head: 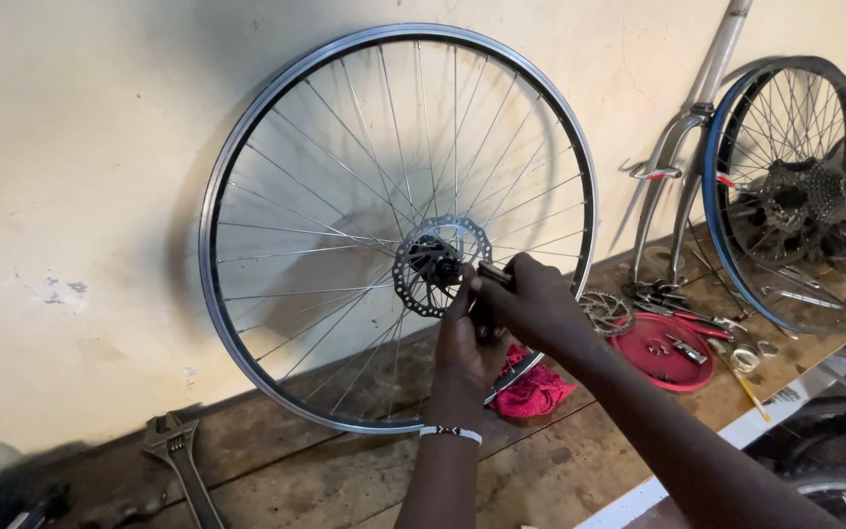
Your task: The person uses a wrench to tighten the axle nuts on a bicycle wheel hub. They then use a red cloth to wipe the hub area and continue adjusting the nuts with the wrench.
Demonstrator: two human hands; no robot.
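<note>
The bare bicycle wheel stands upright on the wooden counter, leaning back on the cream wall, no tyre on it. At its hub sits a drilled disc brake rotor. The right hand has its grip closed around a small dark tool pointed at the hub, while the left hand is up just below the rotor — whether its grip is closed on anything can't be told from here.

The wheel looks light but stiff at the rim; the spokes are thin and the rotor edge probably thin and oily, so rim or axle seem the safer places to hold.

Just behind the hands lies a red rag, then a loose sprocket, a red tray of small parts, an adjustable wrench far left, and a second wheel with a cassette at right.
</note>
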